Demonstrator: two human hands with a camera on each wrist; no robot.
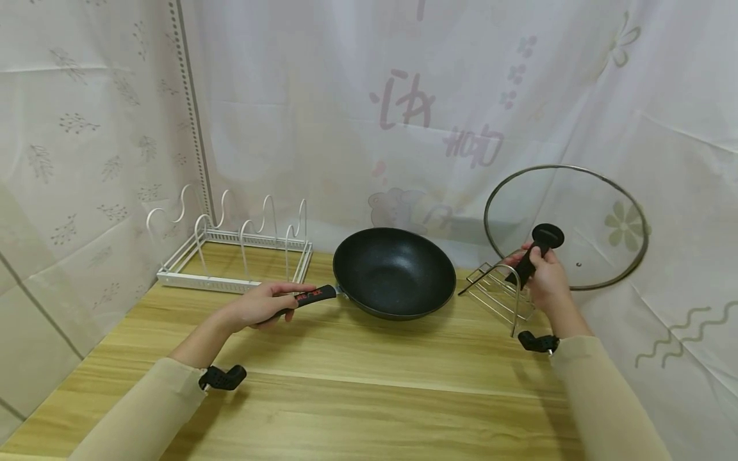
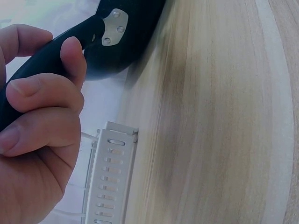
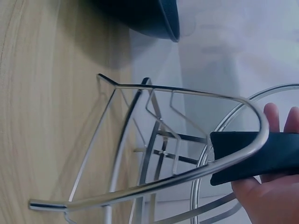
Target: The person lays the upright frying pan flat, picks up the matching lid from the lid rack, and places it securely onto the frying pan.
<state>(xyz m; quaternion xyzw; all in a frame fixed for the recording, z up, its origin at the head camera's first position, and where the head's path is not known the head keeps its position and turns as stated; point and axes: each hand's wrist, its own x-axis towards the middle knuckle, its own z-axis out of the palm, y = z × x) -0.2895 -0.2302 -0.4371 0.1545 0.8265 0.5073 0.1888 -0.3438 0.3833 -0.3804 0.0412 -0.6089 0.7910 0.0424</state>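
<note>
"Black wok (image 1: 392, 269), wooden table (image 1: 357, 416): where exactly does the wok sit?"

"Near the table's far side, between the white rack (image 1: 207, 282) and the wire stand (image 3: 187, 174), its mouth facing the head camera. Whether its base touches the wood, I cannot tell."

"And the left hand (image 1: 268, 306)?"

"Holding the wok's handle (image 1: 316, 295), the one with red lettering, fingers curled round it."

"The right hand (image 1: 544, 275)?"

"Gripping the lid's black handle (image 1: 523, 266), thumb on one side, fingers on the other. The glass lid (image 1: 582, 214) is nearly upright, and the handle's lower end shows behind a hoop of the stand."

"Does the lid rest in the stand?"

"I cannot tell."

"What hangs behind?"

"A pale curtain (image 1: 317, 128), printed with flowers and lettering."
</note>
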